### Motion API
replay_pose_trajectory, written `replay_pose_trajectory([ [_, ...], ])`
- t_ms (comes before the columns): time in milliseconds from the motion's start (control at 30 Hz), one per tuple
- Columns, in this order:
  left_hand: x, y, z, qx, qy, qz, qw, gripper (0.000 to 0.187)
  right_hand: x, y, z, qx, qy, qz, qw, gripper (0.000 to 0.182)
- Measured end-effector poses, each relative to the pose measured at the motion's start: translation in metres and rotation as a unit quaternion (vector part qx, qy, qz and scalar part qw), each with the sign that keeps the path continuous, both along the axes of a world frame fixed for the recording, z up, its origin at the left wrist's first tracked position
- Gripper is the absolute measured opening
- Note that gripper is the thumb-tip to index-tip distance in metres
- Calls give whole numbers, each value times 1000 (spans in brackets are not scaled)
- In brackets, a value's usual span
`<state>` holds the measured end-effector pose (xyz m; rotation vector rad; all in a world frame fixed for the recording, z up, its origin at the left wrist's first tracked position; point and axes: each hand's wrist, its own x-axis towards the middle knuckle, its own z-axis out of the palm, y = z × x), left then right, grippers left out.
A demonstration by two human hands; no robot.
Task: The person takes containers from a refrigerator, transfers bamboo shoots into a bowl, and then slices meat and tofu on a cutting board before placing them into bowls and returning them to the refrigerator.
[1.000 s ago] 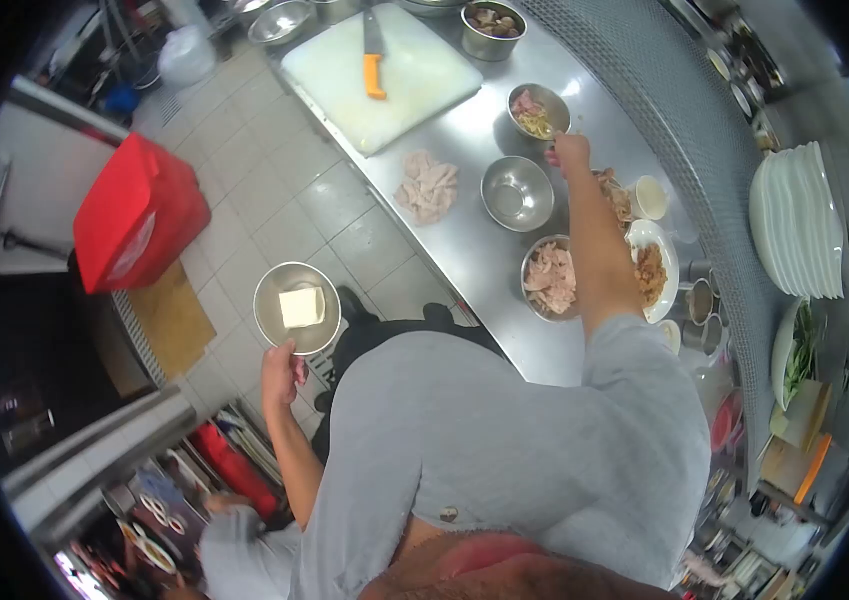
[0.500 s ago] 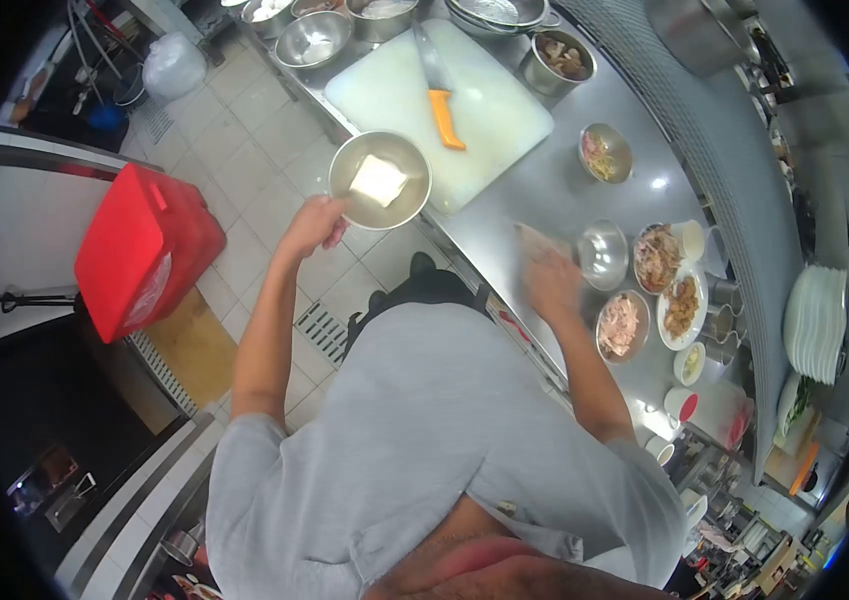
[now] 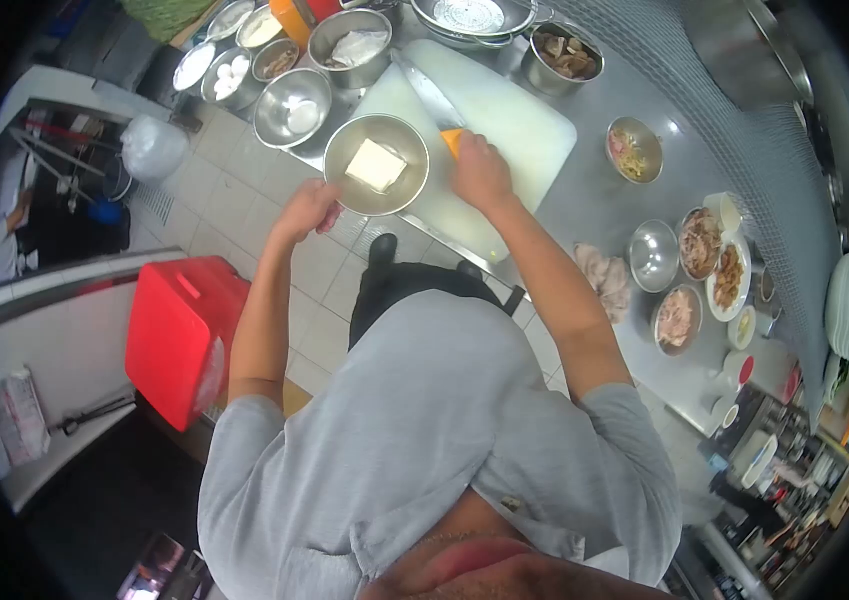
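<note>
My left hand (image 3: pixel 307 210) grips the rim of a metal bowl (image 3: pixel 411 182), its fingers closed at the bowl's left side. Inside lies a white block (image 3: pixel 376 165) that looks like tofu. The bowl is over the near left edge of a white cutting board (image 3: pixel 539 135). On that board, my right hand (image 3: pixel 482 175) is closed around the orange handle of a kitchen knife (image 3: pixel 428 92), whose blade points away to the upper left. A crumpled cloth (image 3: pixel 602 282) lies on the steel counter near my right forearm.
Metal bowls of food, one with eggs (image 3: pixel 230 78), stand at the far left. To the right are a bowl of mushroom-like pieces (image 3: pixel 564 55), a bowl of shreds (image 3: pixel 634 150), an unfilled bowl (image 3: pixel 653 256) and a bowl of pale meat (image 3: pixel 677 320). A red bin (image 3: pixel 179 340) stands on the floor.
My right hand has left the cloth on the counter, moved to the upper left and taken hold of the knife handle. My left hand still holds the bowl. The camera view has shifted.
</note>
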<state>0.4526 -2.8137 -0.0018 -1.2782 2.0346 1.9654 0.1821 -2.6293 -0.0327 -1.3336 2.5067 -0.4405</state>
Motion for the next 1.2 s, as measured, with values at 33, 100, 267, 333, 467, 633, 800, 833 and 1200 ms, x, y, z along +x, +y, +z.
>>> replay_pose_trajectory([
  [33, -3, -20, 1, 2, 12, -8, 1000, 39, -1, -12, 1, 26, 6, -19, 999, 55],
  [100, -6, -50, -1, -13, 2, -53, 999, 39, 13, -7, 22, -96, 48, -29, 994, 58],
  [267, -42, -97, 12, -74, -42, -185, 979, 41, 80, -56, 80, -154, -18, 19, 988, 69],
  [333, -57, -105, 16, -78, -44, -208, 974, 41, 95, -91, 89, -63, 4, 18, 998, 71],
  [467, -60, -117, 35, -148, -41, -299, 942, 40, 112, -122, 62, -35, -50, -42, 997, 75],
  [633, -23, -129, 59, -495, -65, -367, 785, 39, 135, -134, 43, -178, -331, -91, 922, 73],
  [800, 59, -173, 84, -804, 39, -281, 523, 11, 155, -115, 67, -187, -616, -7, 765, 64],
  [833, 66, -182, 106, -847, 80, -271, 450, 9, 155, -106, 72, -186, -616, 11, 766, 63],
  [1200, 44, -229, 115, -632, -74, -354, 686, 32, 87, -14, 27, -21, -70, -104, 992, 62],
])
